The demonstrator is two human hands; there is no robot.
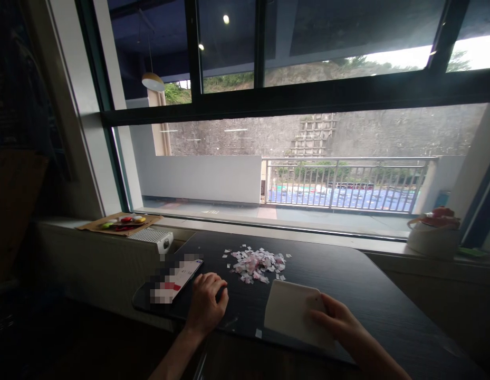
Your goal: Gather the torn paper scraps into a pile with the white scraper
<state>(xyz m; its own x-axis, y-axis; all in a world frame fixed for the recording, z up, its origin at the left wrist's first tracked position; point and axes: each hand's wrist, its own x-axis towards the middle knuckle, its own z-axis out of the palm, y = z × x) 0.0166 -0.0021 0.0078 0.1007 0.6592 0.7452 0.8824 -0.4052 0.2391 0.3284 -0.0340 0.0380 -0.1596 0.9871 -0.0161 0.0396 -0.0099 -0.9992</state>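
My right hand (337, 319) grips the right edge of a flat, off-white piece (290, 311) with rounded corners, thumb on top. Its exact kind I cannot tell; it is tilted over the near edge of the dark table. My left hand (208, 298) rests on the table with its fingers loosely curled, and nothing shows in it. Just left of that hand lies a phone (177, 279) with a lit screen, partly blurred out. Beyond both hands is a loose pile of small white and pinkish paper scraps (256, 264). A single scrap (259, 333) lies near the front edge.
The black table (327, 258) stands against a window sill. Brown board with colourful items (124, 221) sits at the left on the sill, above a white radiator (152, 238). A white container (434, 232) stands at the right. Outside is a metal railing (343, 182).
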